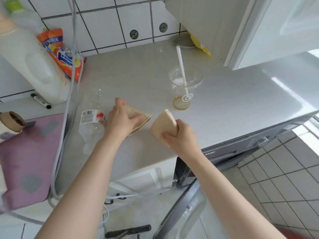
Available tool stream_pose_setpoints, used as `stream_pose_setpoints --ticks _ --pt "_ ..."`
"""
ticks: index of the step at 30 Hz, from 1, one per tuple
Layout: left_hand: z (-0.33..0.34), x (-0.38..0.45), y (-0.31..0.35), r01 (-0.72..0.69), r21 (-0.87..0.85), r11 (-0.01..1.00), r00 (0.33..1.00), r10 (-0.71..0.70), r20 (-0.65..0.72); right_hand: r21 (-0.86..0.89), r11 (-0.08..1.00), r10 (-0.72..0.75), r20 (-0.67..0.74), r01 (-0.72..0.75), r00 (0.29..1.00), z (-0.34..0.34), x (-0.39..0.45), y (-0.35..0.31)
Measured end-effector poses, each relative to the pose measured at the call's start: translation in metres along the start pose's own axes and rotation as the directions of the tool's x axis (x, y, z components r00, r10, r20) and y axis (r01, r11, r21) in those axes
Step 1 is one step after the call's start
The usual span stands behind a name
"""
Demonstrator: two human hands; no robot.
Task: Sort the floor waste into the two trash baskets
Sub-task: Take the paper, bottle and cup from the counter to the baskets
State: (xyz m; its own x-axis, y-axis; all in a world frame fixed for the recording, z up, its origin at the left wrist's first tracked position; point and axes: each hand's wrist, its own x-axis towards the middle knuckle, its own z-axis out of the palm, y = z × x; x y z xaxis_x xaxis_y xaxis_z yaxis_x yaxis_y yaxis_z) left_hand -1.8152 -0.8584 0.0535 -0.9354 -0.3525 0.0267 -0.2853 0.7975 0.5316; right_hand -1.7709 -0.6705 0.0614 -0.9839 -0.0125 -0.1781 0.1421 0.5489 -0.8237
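1. The left hand (120, 120) presses a flattened beige paper cup (138, 120) down on the desk (138, 75). The fingers lie over the cup and the thumb points up, so the grip looks closed on this cup.
2. The right hand (181, 135) holds a second beige paper cup (164, 125), also squashed, with fingers and thumb curled round its lower end. This cup is tilted, and its open rim points to the far left.
3. Both cups are near the front edge of the desk, just beside each other but apart.
4. Just left of the left hand lies an empty clear plastic bottle (92, 125) on its side, near the left edge.
5. Toward the far right part stands a clear plastic cup (184, 85) with a white straw (182, 69) in it and a little brown liquid at its bottom.
6. I judge that the step in hand is collecting the waste, with a cup in each hand. No trash basket is visible, so the next move calls for carrying both cups to the correct basket, then coming back for the bottle and the clear cup.
7. Writing: the bottle has a white label with a barcode and a red mark, but the words are too small to read. At the far left corner an orange bag (59, 52) shows big letters that look like "Ti"; the rest is hidden.
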Motion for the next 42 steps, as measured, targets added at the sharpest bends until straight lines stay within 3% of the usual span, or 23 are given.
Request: stream_pose_setpoints --ticks 4,7,12,18,22,25,31,37,42 --pt "0.001 -0.023 0.005 -0.029 -0.069 0.997 0.993 0.021 -0.118 0.159 0.987 0.042 -0.04 -0.035 0.998 -0.021 -0.019 0.013" --pt "-0.003 -0.046 0.015 -0.075 -0.251 0.965 0.99 0.042 -0.136 0.231 0.972 0.062 -0.027 -0.054 0.998 -0.038 -0.036 0.021" --pt "-0.006 -0.105 0.045 -0.214 -0.39 0.896 0.973 0.161 -0.164 0.309 0.948 0.093 -0.063 -0.069 0.994 -0.069 -0.075 0.045" --pt "0.038 -0.204 0.092 -0.216 -0.51 0.833 0.943 0.314 0.113 0.274 0.954 0.181 -0.207 -0.121 0.961 -0.113 -0.156 0.111" --pt "0.081 -0.263 0.118 -0.226 -0.51 0.83 0.857 0.418 0.301 0.217 0.946 0.306 -0.36 -0.24 0.881 -0.138 -0.237 0.174" --pt "0.104 -0.314 0.143 -0.232 -0.518 0.823 0.788 0.472 0.397 0.31 0.878 0.469 -0.412 -0.364 0.781 -0.152 -0.307 0.217" --pt "0.148 -0.452 0.175 -0.238 -0.542 0.806 0.592 0.563 0.577 0.459 0.786 0.614 -0.513 -0.414 0.599 -0.164 -0.452 0.282" --pt "0.19 -0.588 0.18 -0.241 -0.548 0.801 0.399 0.596 0.696 0.605 0.656 0.754 -0.503 -0.451 0.422 -0.164 -0.578 0.329" --pt "0.236 -0.683 0.171 -0.263 -0.461 0.847 0.247 0.521 0.817 0.702 0.531 0.847 -0.44 -0.474 0.298 -0.158 -0.664 0.367"
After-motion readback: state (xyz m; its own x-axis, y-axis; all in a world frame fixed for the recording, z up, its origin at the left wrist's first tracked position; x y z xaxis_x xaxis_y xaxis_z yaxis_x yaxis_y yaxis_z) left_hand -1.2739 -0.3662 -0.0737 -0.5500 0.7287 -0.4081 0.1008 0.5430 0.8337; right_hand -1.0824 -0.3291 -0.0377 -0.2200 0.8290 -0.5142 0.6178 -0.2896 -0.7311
